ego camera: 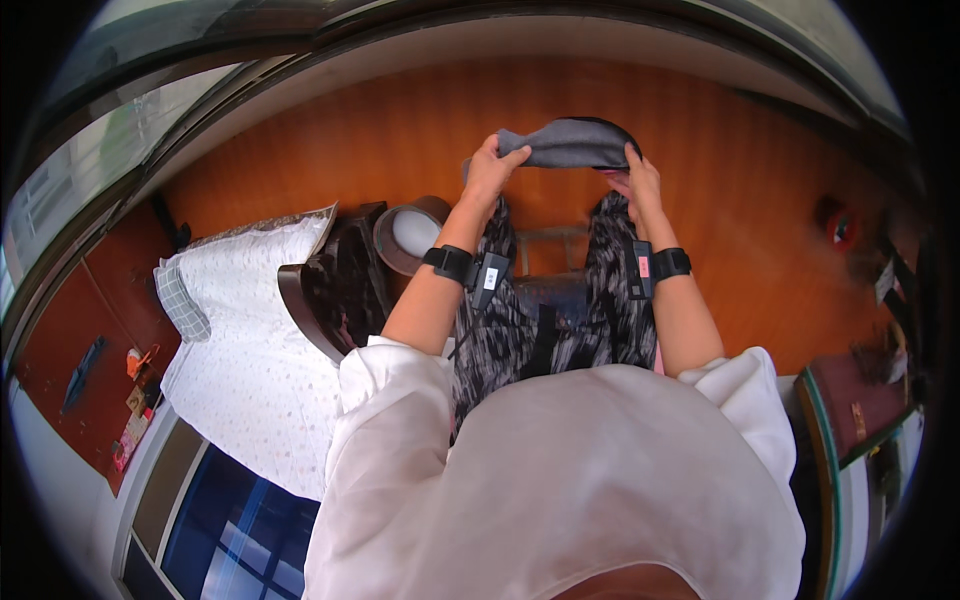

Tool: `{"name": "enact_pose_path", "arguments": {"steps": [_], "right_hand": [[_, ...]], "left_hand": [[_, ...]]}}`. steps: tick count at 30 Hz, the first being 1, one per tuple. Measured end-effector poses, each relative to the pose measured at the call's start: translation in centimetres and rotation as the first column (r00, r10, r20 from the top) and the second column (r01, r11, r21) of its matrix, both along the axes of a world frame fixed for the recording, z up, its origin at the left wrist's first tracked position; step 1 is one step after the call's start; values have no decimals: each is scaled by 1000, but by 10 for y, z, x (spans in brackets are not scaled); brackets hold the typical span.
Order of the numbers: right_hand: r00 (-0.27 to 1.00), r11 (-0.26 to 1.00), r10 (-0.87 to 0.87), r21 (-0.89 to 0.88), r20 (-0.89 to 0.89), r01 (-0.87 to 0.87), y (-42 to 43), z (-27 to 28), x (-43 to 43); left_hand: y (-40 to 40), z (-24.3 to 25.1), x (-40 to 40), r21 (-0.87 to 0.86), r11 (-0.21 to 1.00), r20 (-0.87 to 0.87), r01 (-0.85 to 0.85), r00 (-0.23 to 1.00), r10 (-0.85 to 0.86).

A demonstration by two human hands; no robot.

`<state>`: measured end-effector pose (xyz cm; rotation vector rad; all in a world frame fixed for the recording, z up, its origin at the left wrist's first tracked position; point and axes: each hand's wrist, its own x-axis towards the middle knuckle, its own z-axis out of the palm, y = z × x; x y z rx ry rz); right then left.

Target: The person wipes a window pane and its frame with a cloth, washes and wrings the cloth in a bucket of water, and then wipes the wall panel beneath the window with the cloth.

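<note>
A grey piece of cloth (pixel 576 142) with a dark edge is held up in front of me, above the wood floor and beyond my knees. My left hand (pixel 491 166) pinches its left end, thumb lying on top. At the right end, my right hand (pixel 636 176) grips the cloth, and a bit of pink shows just below it. The cloth is stretched sideways between both hands, and its underside is hidden. Each forearm carries a black strap with a small box (pixel 490 279).
A bed with a white patterned sheet (pixel 255 330) and dark wooden end (pixel 319 307) stands at left. A round bin (pixel 409 232) with a white inside sits beside it. A red object (pixel 840 229) lies on the floor at right, near a maroon case (pixel 855 405).
</note>
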<state>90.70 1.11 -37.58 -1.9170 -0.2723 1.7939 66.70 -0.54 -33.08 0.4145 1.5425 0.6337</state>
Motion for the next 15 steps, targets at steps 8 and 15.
{"name": "enact_pose_path", "arguments": {"steps": [8,15], "right_hand": [[928,998,-62,-31,-366,55,-5,-53,-19],[915,995,-32,72,-401,66,-7,-72,-42]], "left_hand": [[-6,-55,-39,167,982,-15,-83,996,87],[-16,-91,-51,258,959,68,-116,993,101]]}}
